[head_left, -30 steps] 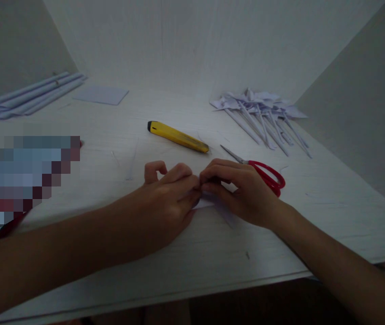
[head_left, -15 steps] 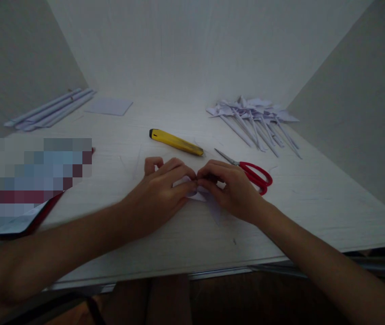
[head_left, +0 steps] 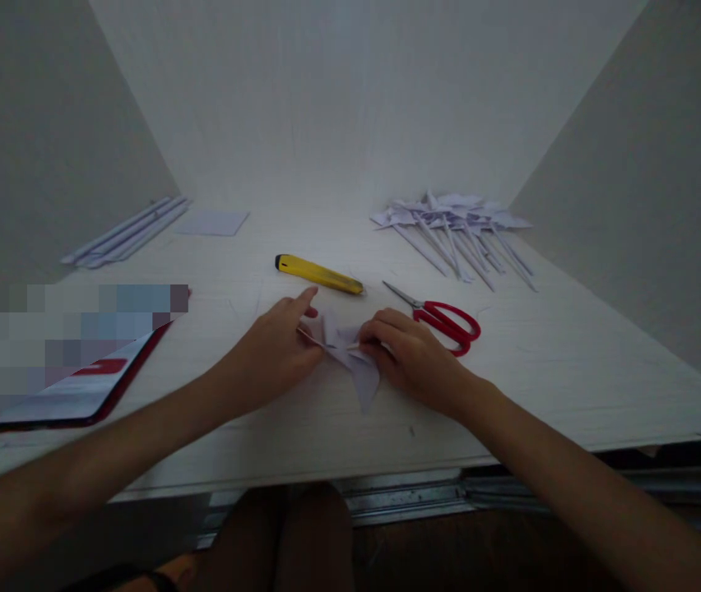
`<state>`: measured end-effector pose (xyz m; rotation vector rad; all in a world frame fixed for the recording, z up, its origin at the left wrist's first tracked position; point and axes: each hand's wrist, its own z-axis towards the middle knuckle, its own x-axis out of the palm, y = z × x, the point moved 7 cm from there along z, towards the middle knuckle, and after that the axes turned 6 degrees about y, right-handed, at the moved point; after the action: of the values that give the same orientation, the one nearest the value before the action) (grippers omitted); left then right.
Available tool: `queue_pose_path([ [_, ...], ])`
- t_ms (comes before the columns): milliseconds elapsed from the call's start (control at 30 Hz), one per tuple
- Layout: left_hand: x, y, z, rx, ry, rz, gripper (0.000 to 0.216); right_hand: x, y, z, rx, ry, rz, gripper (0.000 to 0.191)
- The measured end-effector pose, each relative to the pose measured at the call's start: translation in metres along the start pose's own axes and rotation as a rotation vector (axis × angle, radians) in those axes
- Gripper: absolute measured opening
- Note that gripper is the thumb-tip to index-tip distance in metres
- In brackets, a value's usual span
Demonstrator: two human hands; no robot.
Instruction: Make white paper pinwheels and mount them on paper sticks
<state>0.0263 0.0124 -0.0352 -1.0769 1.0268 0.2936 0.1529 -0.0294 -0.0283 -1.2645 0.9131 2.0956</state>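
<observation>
Between my hands, a little above the tabletop, is a white paper pinwheel [head_left: 365,385] with folded, pointed blades. My left hand [head_left: 280,344] pinches its left side between thumb and fingers, with the index finger raised. On the other side, my right hand [head_left: 412,353] is closed at the pinwheel's middle. A thin pale piece shows at the right fingertips; its far end is hidden by the fingers. Just beyond the right hand lie red-handled scissors [head_left: 449,322], slightly open. Farther off, a yellow utility knife [head_left: 321,274] rests on the table.
Several paper pinwheels on rolled paper sticks [head_left: 458,222] are heaped at the back right. Rolled paper tubes [head_left: 128,234] and a square paper sheet [head_left: 213,222] lie at the back left. A partly blurred flat device with a red edge [head_left: 113,395] sits by my left forearm.
My hands have moved apart from each other, and more of the paper pinwheel now shows between them. The camera view has shifted slightly.
</observation>
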Motion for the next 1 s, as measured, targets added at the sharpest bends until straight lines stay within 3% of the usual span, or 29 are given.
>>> queue_pose_path([
  [167,0.005,0.008,0.006,-0.126,0.087,-0.465,0.063,0.005,0.011,-0.002,-0.085,0.057,-0.262,0.019],
  [300,0.007,0.004,0.012,-0.260,0.152,-0.694,0.028,0.005,0.022,-0.002,-0.146,0.077,-0.465,0.019],
  [433,0.017,-0.002,0.020,-0.361,0.333,-0.657,0.018,0.004,0.030,-0.002,-0.192,0.081,-0.561,0.018],
  [700,0.023,-0.007,0.030,-0.436,0.481,-0.483,0.015,0.005,0.032,-0.003,-0.210,0.071,-0.631,0.019],
  [833,0.024,-0.010,0.032,-0.375,0.468,-0.411,0.022,0.004,0.032,-0.003,-0.184,0.062,-0.620,0.020],
  [1000,0.026,-0.005,0.032,-0.398,0.393,-0.351,0.026,0.007,0.030,-0.004,-0.160,0.043,-0.575,0.020],
])
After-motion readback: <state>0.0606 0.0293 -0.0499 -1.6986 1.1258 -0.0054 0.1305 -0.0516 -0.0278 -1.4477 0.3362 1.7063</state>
